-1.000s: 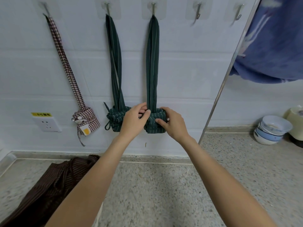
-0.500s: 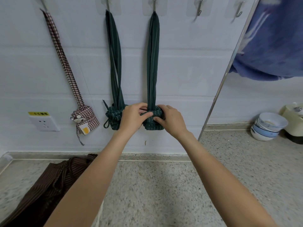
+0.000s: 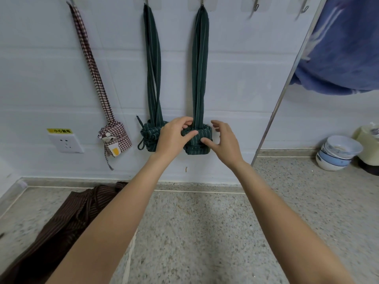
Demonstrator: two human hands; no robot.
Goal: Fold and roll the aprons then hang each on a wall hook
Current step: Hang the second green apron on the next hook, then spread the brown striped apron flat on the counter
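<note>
Soft, even light fills the scene with no glare, and the white wall is bright. Shadows are faint. The wide lens bows straight lines toward the edges. The metal pole and the right corner look slightly smeared, while the centre stays fairly sharp.

Three rolled aprons were hung side by side on the wall from hooks at the top edge. The leftmost apron was hung right of a wall socket. The middle apron was placed between it and the rightmost apron. The left hand was held in front of the gap between the middle and rightmost bundles; the right hand was set at the rightmost bundle's right side. Two further hooks were fixed right of it. An unrolled apron was laid on the counter at lower left. Stacked bowls were set on the counter at far right, behind a slanting pole.
</note>
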